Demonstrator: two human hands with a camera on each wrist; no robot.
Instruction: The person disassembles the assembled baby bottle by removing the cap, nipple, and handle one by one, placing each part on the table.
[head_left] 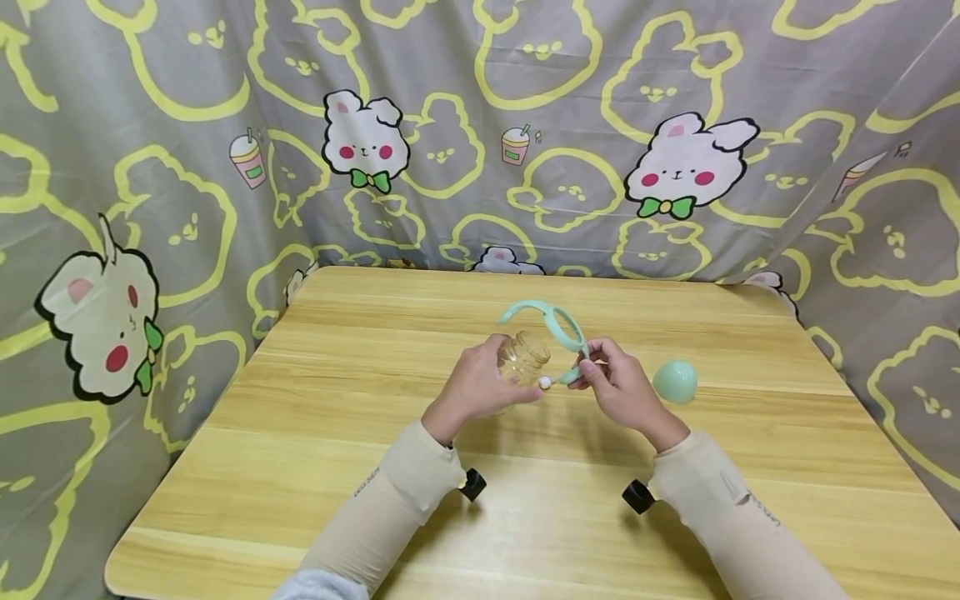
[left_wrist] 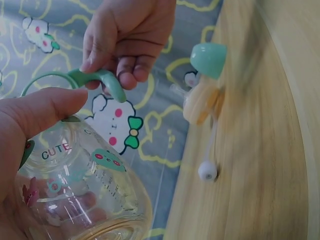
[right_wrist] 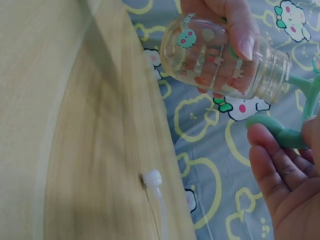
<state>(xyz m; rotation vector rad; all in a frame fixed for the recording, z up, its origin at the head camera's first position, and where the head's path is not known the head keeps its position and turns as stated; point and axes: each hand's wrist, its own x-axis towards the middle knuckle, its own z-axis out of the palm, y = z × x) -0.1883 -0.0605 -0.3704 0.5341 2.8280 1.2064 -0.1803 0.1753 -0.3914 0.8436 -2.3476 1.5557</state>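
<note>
My left hand (head_left: 480,379) grips a clear amber-tinted baby bottle (head_left: 525,357) with printed cartoon figures. Its threaded mouth has no lid and tilts toward my right hand (head_left: 618,383). The right hand pinches a mint-green ring with two curved handles (head_left: 562,327) by one handle, the ring close beside the bottle's neck. On the table in the left wrist view lies a yellowish collar with a clear spout (left_wrist: 199,104). A thin straw runs from it to a white weighted ball (left_wrist: 207,171). Behind the right hand in the head view, the collar is hidden.
A mint-green domed cap (head_left: 676,382) stands on the wooden table (head_left: 360,367), right of my right hand. Patterned curtains (head_left: 450,150) hang along the table's back and sides.
</note>
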